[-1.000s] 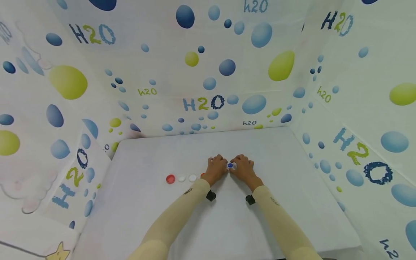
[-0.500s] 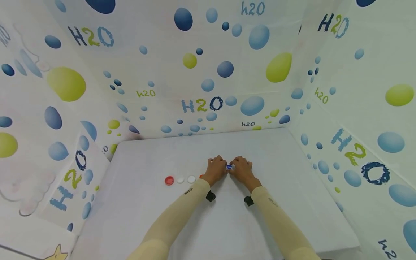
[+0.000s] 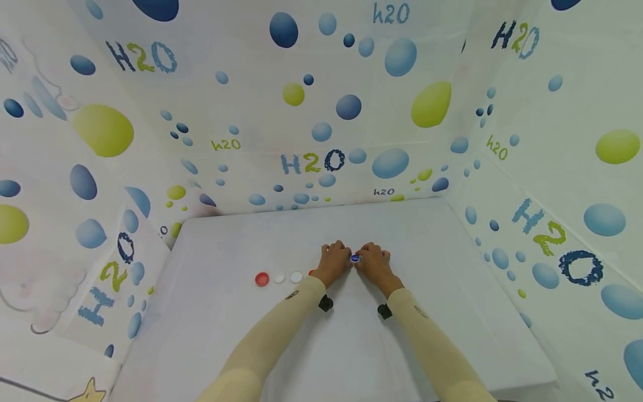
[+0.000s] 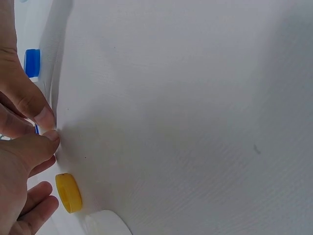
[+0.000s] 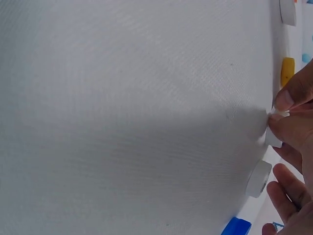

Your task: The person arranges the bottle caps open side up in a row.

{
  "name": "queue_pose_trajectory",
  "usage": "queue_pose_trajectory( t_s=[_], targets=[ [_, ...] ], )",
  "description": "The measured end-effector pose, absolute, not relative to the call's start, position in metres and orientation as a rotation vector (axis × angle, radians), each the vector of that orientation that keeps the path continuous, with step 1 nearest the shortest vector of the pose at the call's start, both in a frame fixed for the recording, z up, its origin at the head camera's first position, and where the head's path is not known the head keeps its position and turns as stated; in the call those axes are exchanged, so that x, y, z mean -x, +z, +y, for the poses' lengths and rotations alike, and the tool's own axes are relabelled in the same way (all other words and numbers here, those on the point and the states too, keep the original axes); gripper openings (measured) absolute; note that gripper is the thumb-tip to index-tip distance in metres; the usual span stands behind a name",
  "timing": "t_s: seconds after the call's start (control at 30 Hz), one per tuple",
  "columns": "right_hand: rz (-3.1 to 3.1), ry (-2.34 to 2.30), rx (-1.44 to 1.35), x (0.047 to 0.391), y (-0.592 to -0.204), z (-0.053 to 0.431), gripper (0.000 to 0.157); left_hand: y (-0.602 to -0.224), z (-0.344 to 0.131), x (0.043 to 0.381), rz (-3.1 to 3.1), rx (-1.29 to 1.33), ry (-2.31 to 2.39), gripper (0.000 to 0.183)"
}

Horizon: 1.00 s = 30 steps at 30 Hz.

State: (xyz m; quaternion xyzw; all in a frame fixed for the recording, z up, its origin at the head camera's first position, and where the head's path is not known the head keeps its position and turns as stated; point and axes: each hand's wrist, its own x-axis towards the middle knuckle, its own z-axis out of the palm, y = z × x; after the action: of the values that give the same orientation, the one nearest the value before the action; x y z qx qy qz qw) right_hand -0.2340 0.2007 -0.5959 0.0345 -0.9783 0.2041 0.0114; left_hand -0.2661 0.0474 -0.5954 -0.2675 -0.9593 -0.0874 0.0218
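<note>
Both hands meet near the middle of the white table, around a small bottle cap [image 3: 355, 258] with a blue top and white rim. My left hand [image 3: 334, 264] pinches it from the left, my right hand [image 3: 374, 264] from the right. In the right wrist view, the white side of the cap [image 5: 273, 138] shows at the right thumb, with the left thumb touching just above. Fingers hide most of the cap in the left wrist view. A yellow cap [image 4: 68, 193] stands beside the left fingers; a white cap [image 5: 258, 178] lies beside the right fingers.
Left of the hands lie a red cap [image 3: 262, 279], a small white cap [image 3: 279, 278] and a white ring-like cap [image 3: 296, 277]. The left wrist partly covers an orange-red cap [image 3: 312, 272]. A blue cap [image 5: 236, 227] lies on the right-hand side. Patterned walls enclose the table [image 3: 427, 335].
Both hands stay in place around the cap. Less of the pale part at its right shows now than one second ago. The head view has shifted slightly.
</note>
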Motion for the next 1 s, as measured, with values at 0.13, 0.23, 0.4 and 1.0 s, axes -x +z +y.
queue_pose_trajectory(
  t_s=[0.13,0.23,0.4,1.0],
  targets=[
    [-3.045,0.628,-0.114,0.234,-0.597,0.2,0.034,-0.595,0.047,0.266,-2.97,0.827,-0.262,0.023],
    [-3.046,0.619,-0.114,0.234,-0.597,0.2,0.034,-0.594,0.047,0.265,-2.973,0.824,-0.263,0.023],
    [-3.057,0.613,-0.108,0.235,-0.595,0.2,0.035,-0.591,0.047,0.263,-2.986,0.825,-0.254,0.026],
    [-3.015,0.693,-0.125,0.234,-0.586,0.202,0.036,-0.586,0.042,0.257,-2.937,0.814,-0.38,0.035]
  ],
)
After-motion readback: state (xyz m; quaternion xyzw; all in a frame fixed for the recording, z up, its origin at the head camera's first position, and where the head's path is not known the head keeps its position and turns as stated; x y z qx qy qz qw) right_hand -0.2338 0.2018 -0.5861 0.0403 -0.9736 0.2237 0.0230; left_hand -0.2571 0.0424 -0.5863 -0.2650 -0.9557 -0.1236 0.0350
